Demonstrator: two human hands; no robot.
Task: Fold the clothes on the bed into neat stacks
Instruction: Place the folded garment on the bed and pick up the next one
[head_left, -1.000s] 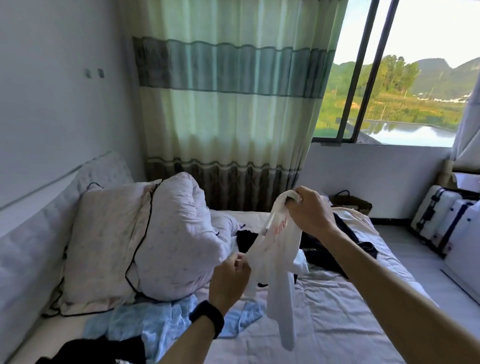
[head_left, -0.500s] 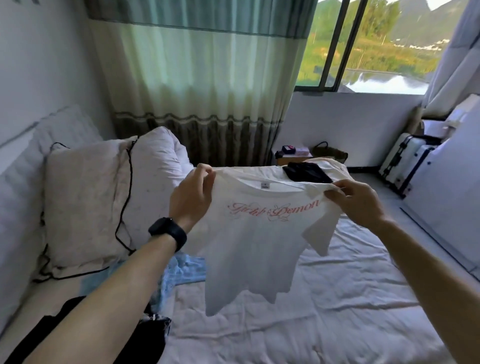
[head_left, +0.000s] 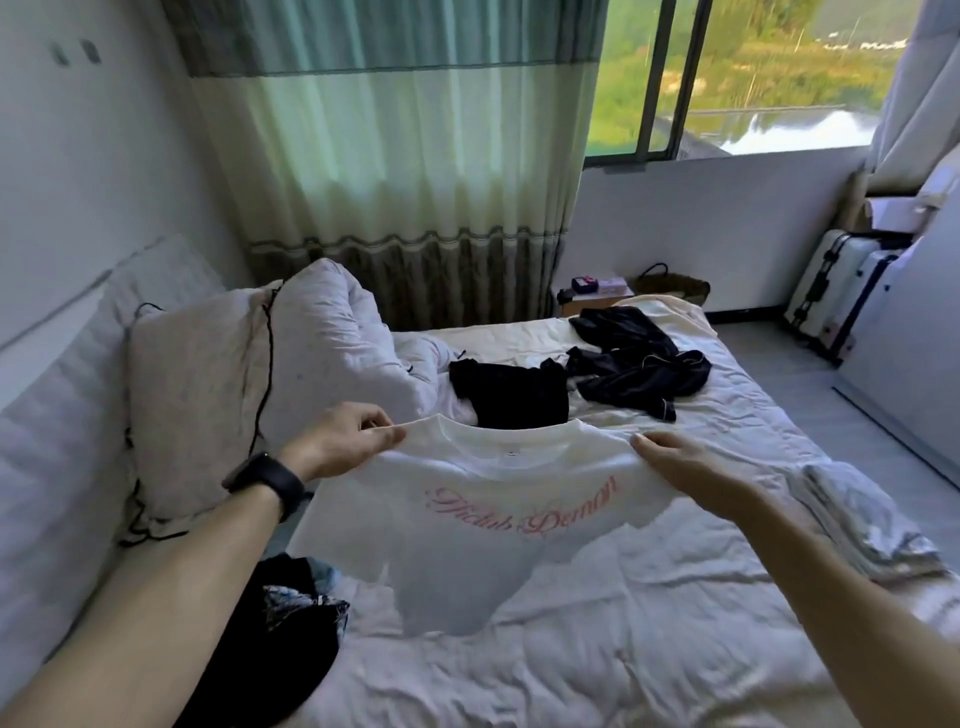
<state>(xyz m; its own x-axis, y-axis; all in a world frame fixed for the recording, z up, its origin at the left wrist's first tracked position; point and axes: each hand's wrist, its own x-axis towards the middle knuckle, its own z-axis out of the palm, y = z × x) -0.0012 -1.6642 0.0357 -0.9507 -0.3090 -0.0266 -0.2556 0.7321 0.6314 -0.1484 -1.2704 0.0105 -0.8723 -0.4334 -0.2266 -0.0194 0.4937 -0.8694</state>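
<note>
A white cloth T-shirt with pink curly writing hangs in the air, spread wide over the bed with the crumpled white sheet. The left hand pinches one shoulder of the shirt. The right hand grips the other shoulder. Behind the shirt, a flat black garment and a crumpled black shiny bundle lie on the bed. A big pale pillow leans at the left.
</note>
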